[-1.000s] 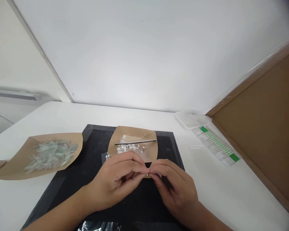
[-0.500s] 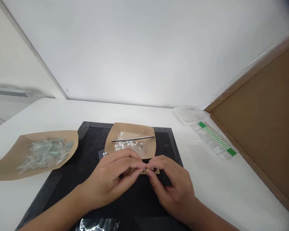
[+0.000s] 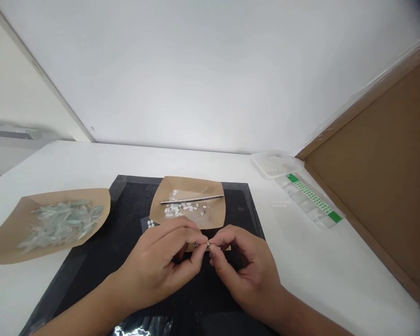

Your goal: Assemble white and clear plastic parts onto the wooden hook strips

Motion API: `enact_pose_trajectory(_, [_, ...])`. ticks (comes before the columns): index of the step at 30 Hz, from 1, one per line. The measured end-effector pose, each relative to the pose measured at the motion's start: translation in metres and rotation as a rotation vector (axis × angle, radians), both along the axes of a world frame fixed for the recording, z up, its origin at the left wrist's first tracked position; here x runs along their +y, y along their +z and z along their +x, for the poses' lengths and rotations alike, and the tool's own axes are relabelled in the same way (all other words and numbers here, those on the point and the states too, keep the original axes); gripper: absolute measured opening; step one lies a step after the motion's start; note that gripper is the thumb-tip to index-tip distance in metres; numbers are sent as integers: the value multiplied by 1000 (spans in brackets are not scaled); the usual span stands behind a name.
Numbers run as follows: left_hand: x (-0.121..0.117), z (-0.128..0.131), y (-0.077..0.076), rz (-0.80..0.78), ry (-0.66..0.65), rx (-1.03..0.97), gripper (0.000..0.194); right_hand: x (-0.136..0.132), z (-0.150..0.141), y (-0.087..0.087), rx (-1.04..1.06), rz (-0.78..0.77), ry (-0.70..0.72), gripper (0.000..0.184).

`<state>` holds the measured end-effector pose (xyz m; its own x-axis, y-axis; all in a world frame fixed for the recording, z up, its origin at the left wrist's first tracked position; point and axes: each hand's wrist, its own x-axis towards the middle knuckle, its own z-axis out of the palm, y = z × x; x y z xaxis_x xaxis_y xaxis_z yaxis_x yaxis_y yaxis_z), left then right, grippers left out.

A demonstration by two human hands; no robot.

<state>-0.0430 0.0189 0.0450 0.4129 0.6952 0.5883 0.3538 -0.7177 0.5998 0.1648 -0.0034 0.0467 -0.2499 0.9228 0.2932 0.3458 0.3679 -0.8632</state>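
My left hand and my right hand meet fingertip to fingertip above the black mat. Both are pinched closed around a tiny light-coloured piece, too small to name. Just behind the fingers lies a strip of brown card, mostly covered by the hands. Beyond them sits a brown paper tray with small white pieces in it. A thin dark stick, perhaps tweezers, rests across that tray.
At the left, another brown paper tray holds a heap of clear and greenish slivers. A small card with white dots lies beside my left hand. On the right are a clear plastic container and a green-and-white labelled strip.
The fingertips have parted slightly, and a tiny light piece now shows between them. The whole view has shifted a little; the trays and stick stay in place.
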Motion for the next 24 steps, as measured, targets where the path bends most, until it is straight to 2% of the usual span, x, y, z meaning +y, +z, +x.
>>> enact_pose_trajectory(14, [-3, 3, 2, 27, 39, 22, 12, 0, -2, -2, 18, -90, -11, 9])
enact_pose_trajectory(24, [-2, 8, 9, -93, 49, -96, 12, -2, -2, -5, 49, -195, 24, 13])
